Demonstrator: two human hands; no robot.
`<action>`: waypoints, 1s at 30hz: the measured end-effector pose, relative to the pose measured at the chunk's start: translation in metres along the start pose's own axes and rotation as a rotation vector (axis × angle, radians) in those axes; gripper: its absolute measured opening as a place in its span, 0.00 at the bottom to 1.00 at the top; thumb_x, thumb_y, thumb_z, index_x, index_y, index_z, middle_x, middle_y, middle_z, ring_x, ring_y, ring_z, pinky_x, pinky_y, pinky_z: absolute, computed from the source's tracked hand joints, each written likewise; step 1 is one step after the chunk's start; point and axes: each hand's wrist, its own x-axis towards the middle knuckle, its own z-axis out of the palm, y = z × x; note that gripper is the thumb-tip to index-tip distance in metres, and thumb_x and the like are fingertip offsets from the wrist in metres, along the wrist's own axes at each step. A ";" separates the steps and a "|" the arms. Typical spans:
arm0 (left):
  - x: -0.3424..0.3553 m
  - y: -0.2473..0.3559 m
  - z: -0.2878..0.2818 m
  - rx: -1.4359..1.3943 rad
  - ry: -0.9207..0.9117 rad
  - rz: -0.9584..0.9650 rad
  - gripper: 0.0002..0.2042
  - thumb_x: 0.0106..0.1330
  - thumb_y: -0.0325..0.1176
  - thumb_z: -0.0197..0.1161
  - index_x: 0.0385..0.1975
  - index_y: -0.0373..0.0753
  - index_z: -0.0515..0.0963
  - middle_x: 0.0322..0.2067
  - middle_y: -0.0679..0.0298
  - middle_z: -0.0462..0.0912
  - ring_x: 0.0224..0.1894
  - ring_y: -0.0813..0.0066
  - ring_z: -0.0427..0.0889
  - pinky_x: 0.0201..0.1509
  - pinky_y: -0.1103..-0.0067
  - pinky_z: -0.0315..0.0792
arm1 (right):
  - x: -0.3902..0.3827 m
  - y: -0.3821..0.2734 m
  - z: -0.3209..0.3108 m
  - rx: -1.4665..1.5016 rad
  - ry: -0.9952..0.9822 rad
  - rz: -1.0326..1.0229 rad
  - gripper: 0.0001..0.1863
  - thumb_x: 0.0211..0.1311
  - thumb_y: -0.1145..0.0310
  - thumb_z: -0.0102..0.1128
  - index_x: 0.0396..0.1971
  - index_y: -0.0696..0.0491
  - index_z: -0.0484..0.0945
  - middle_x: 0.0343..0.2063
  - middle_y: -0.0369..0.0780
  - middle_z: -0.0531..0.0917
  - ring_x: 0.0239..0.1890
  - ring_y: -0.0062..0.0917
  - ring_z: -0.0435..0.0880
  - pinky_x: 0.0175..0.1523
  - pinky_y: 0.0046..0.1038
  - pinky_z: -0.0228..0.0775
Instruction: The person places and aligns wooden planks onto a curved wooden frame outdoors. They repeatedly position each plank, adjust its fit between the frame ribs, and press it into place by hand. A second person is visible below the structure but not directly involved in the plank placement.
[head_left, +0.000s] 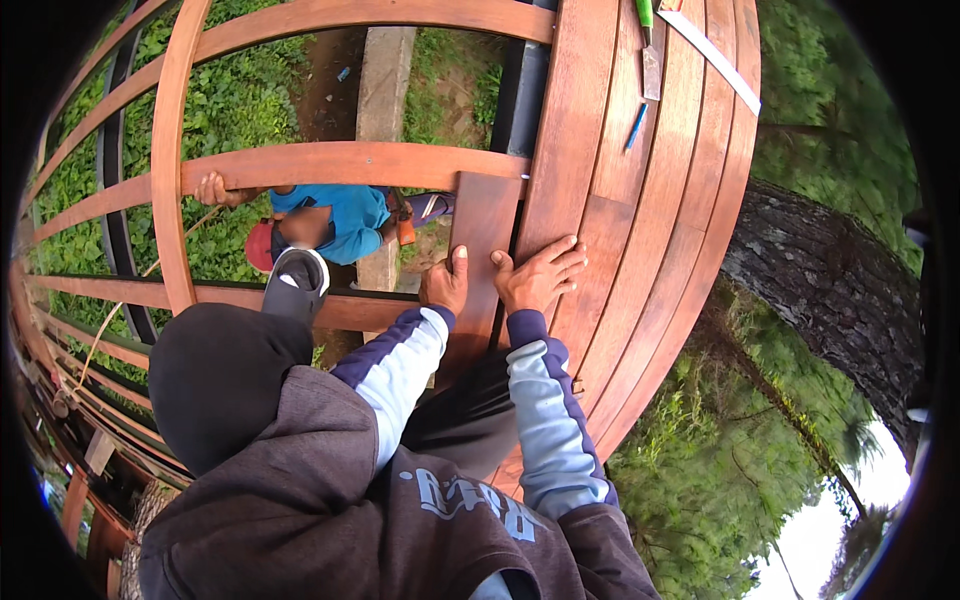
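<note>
**While the right side is boarded, the left is bare frame**

Where the boarding ends, just above the centre toward 12 o'clock, a dark loose plank (482, 235) lies along the edge of the laid boards (575, 130), with a thin dark gap between them near its upper end. Its lower end is hidden by the person's leg. The left hand (446, 284) is at the plank's left edge, thumb up on the top face; its other fingers are hidden, so I cannot tell how firmly they grip. The right hand (540, 278) is spread flat over the laid boards, its thumb reaching the plank's right edge.

As far as I can judge, the rows from 12 round to 5 o'clock are down, though fastenings are too small to confirm. This plank looks unfixed, and the wooden joists (360, 165) from 9 to 12 o'clock carry no boards.

No container can be made out, so there are no contents to report. Loose on the boards toward 1 o'clock lie a green-handled blade (651, 72), a blue pencil-like stick (636, 127) and a pale straightedge (715, 58). Below the joists, toward 10 o'clock, is a co-worker in a blue shirt (345, 215).
</note>
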 end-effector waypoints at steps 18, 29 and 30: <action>0.012 -0.003 0.008 -0.092 -0.003 0.030 0.38 0.63 0.66 0.39 0.25 0.31 0.81 0.25 0.40 0.78 0.35 0.39 0.77 0.39 0.57 0.70 | 0.006 0.002 0.004 0.120 0.057 -0.002 0.67 0.38 0.47 0.73 0.66 0.64 0.34 0.65 0.63 0.40 0.68 0.58 0.35 0.66 0.60 0.32; 0.005 0.017 -0.002 -0.128 -0.009 0.043 0.42 0.65 0.64 0.37 0.34 0.19 0.77 0.35 0.33 0.78 0.42 0.40 0.78 0.48 0.62 0.72 | -0.023 0.075 0.000 0.484 0.264 -0.373 0.38 0.53 0.58 0.65 0.60 0.59 0.59 0.59 0.54 0.63 0.60 0.48 0.65 0.62 0.42 0.61; 0.004 0.018 0.001 -0.107 0.095 0.069 0.41 0.64 0.65 0.38 0.27 0.22 0.79 0.28 0.37 0.79 0.34 0.40 0.79 0.41 0.60 0.73 | -0.040 0.091 0.000 0.321 0.398 -0.406 0.26 0.57 0.66 0.59 0.54 0.60 0.65 0.51 0.52 0.72 0.53 0.46 0.73 0.55 0.35 0.69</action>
